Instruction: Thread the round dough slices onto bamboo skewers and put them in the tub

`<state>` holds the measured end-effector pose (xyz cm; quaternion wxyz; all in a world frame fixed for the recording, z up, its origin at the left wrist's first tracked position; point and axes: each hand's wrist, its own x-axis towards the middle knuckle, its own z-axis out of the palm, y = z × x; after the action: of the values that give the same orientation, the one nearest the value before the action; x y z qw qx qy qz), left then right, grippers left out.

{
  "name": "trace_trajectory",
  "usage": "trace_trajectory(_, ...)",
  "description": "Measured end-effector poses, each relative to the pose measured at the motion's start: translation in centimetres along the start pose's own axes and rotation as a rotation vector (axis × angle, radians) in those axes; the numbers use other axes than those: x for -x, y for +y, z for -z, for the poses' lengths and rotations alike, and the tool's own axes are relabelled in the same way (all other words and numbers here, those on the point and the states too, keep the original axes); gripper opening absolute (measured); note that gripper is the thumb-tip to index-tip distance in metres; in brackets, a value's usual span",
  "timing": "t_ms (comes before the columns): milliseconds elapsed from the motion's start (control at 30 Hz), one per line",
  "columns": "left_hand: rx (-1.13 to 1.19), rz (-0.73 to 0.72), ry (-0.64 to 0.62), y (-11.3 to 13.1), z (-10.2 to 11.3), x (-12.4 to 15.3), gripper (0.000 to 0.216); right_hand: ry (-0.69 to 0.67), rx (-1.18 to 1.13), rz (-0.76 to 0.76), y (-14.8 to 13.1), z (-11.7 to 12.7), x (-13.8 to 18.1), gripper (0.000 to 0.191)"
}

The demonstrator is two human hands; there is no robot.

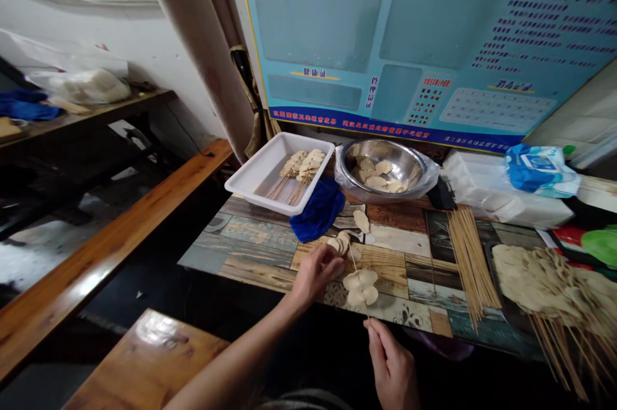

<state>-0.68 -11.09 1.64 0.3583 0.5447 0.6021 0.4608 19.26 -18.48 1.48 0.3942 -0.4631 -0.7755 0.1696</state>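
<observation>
The right hand point(391, 362) pinches the lower end of a thin skewer point(353, 263) carrying pale slices point(361, 288) over the tabletop point(409, 240). The left hand point(315, 272) grips a small stack point(340, 243) at the skewer's tip, near a blue cloth point(318, 211)

Desk point(250, 236): patchwork plank print in grey, brown, teal. Tray point(250, 172): white. Cloth point(315, 214): deep blue. Bowl point(400, 153): silver. Slices point(360, 288): pale beige. Skewers point(470, 256): light tan.

Skewer point(353, 261) of pale slices point(360, 288) — between left hand point(315, 272) and right hand point(393, 365).
</observation>
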Motion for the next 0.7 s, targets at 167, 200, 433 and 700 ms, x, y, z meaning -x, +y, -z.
trace_trajectory(167, -0.428, -0.178, 0.015, -2.3, 0.9, -2.4, 0.012, -0.001, -0.003, -0.003, -0.1, 0.1, 0.0, 0.037)
trace_trajectory(200, -0.432, -0.173, -0.012, -2.4, 1.1, -2.7, 0.010, 0.000, -0.004, -0.005, -0.1, 0.1, 0.0, 0.037)
trace_trajectory(433, 0.072, 0.084, 0.077, -1.0, 3.3, -4.1, 0.018, -0.020, -0.031, -0.001, -0.2, 0.2, 0.1, 0.034)
trace_trajectory(700, 0.824, 0.357, -0.056, 1.3, 3.5, -3.6, 0.032, -0.057, -0.106, 0.018, -1.9, 0.2, -1.1, 0.034)
